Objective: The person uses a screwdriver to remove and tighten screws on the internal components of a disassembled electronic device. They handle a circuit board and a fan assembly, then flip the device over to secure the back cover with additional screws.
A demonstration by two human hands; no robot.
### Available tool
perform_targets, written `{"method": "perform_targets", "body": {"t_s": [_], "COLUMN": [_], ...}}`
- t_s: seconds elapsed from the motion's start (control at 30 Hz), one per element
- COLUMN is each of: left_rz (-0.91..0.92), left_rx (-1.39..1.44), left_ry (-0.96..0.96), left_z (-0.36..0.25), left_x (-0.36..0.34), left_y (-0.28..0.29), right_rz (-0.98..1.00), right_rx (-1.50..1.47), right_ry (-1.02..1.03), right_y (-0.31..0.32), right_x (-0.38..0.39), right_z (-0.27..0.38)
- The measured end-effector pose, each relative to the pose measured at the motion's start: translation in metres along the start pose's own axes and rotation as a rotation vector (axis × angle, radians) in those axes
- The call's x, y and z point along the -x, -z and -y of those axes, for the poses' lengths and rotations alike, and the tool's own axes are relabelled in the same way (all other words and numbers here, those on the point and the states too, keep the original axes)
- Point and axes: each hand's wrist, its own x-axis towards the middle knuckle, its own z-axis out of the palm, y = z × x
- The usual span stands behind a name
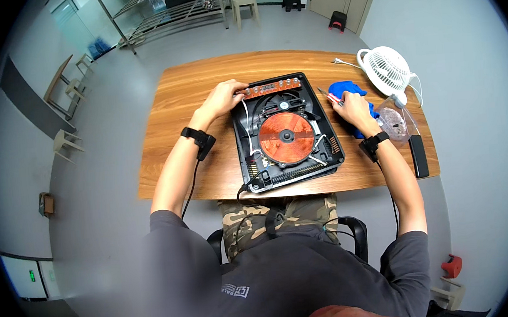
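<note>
An opened induction cooker point(327, 153) lies on the table, its black shell showing a round copper coil point(271, 138) with a dark hub. Along its far edge runs a narrow orange circuit board point(274, 88) with several small buttons and a dark display. My left hand point(224, 98) has its fingers closed on the left end of that board; the fingertips are partly hidden. To the right of the cooker, my right hand point(354, 111) grips a red-handled tool point(334, 98) with a thin pointed tip, its kind unclear. Beneath this hand lies a blue cloth point(346, 88).
A white fan point(388, 69) with a cord stands at the table's far right. Nearer are a clear plastic container point(394, 120) and a black oblong object point(419, 156). White wires point(248, 126) run inside the cooker. A black cord point(246, 186) meets its near left corner.
</note>
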Motion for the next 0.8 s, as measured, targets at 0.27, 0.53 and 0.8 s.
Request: {"method": "perform_targets", "body": {"t_s": [0.27, 0.53, 0.8], "left_rz": [0.008, 0.017, 0.085], "left_rx": [-0.032, -0.08, -0.034], "left_ry": [0.192, 0.331, 0.364], "left_z": [0.03, 0.053, 0.03], "left_x": [0.074, 0.125, 0.13], "left_y": [0.037, 0.049, 0.043], "right_rz": [0.161, 0.182, 0.092], "right_rx": [0.172, 0.159, -0.07], "right_ry": [0.068, 0.1, 0.068], "right_y": [-0.028, -0.028, 0.015], "right_x": [-0.002, 0.003, 0.004], "right_z": [0.002, 0.003, -0.011]}}
